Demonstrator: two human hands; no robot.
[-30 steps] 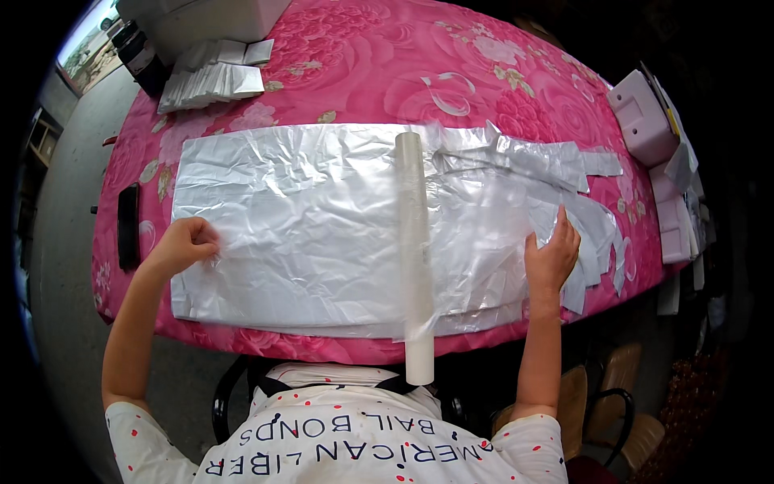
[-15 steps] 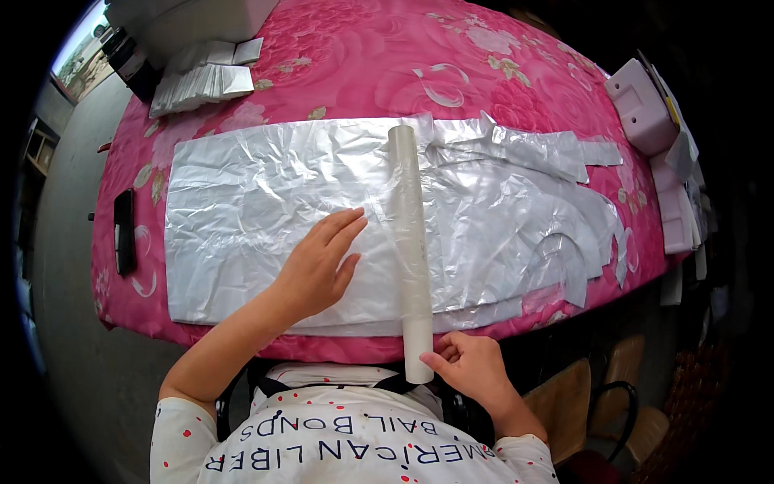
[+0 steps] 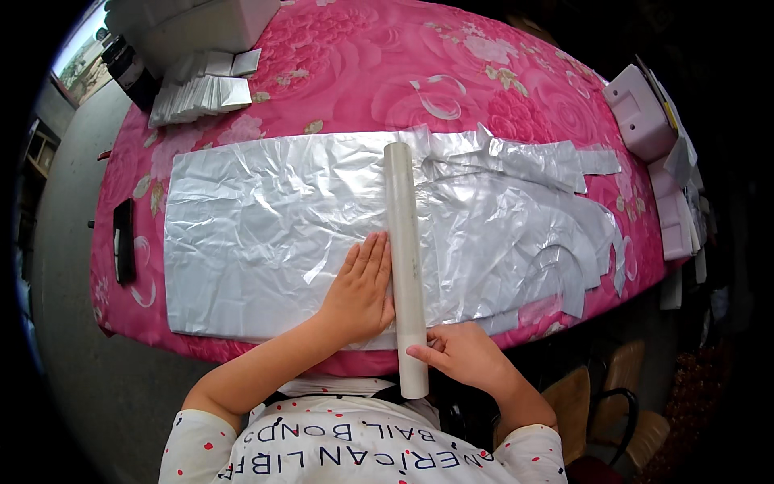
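Note:
A long roll of clear plastic film (image 3: 405, 242) lies across a stack of thin whitish plastic bags (image 3: 242, 234), its near end jutting past the table edge toward me. My left hand (image 3: 360, 290) is flat on the bags, fingers stretched out together, right against the roll's left side. At the roll's near end, my right hand (image 3: 461, 352) has its thumb on top of the roll and its index finger at the right side. The other fingers of that hand are curled and partly hidden. The bags' cut handle ends spread out to the right.
A pink flowered cloth (image 3: 347, 64) covers the table. A black phone-like object (image 3: 123, 242) lies at the left. Far left are a white box (image 3: 193, 28), a dark jar (image 3: 129, 68) and stacked white packets (image 3: 201, 97). Pale foam boxes (image 3: 641, 113) stand at the right, chairs (image 3: 568, 411) below.
My left hand has come down and to the right, from above the bags to flat beside the roll. My right hand has moved slightly farther up the roll, its thumb now over the top.

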